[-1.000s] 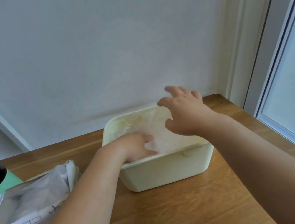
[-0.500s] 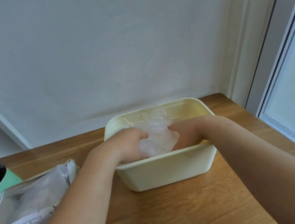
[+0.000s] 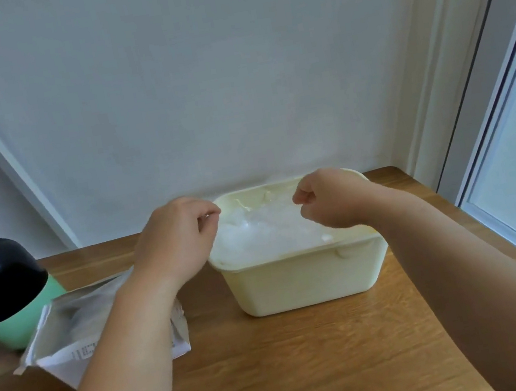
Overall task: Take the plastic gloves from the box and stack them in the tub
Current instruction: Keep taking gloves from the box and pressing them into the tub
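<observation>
Left hand (image 3: 175, 240) and right hand (image 3: 336, 199) pinch-curled mid-frame over tub (image 3: 305, 279), seemingly on a film edge, barely visible. Gloves (image 3: 269, 231) heaped inside: featherlight, limp, slippery. Pinch at cuffs.

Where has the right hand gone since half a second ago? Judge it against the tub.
Yes. The right hand moved up: from down inside the tub to above its rim, fingers curled.
</observation>
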